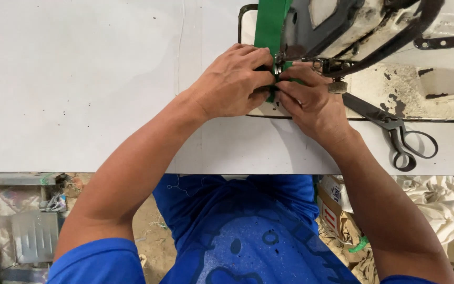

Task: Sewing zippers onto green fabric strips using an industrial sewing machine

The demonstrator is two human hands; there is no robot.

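Both hands [277, 89] apparently pinching green strap [269, 26].

The head view is bright and evenly lit, with soft, diffuse light. The white table [80, 79] is close to overexposed, pale and nearly textureless, yet without hard glare. Shadows are faint: a soft grey one lies under the forearms near the table's front edge, and a thin one beside the scissors [395, 134]. Focus is sharp on both hands and the table. The floor clutter below is dimmer and slightly soft. Straight edges bow a little toward the corners.
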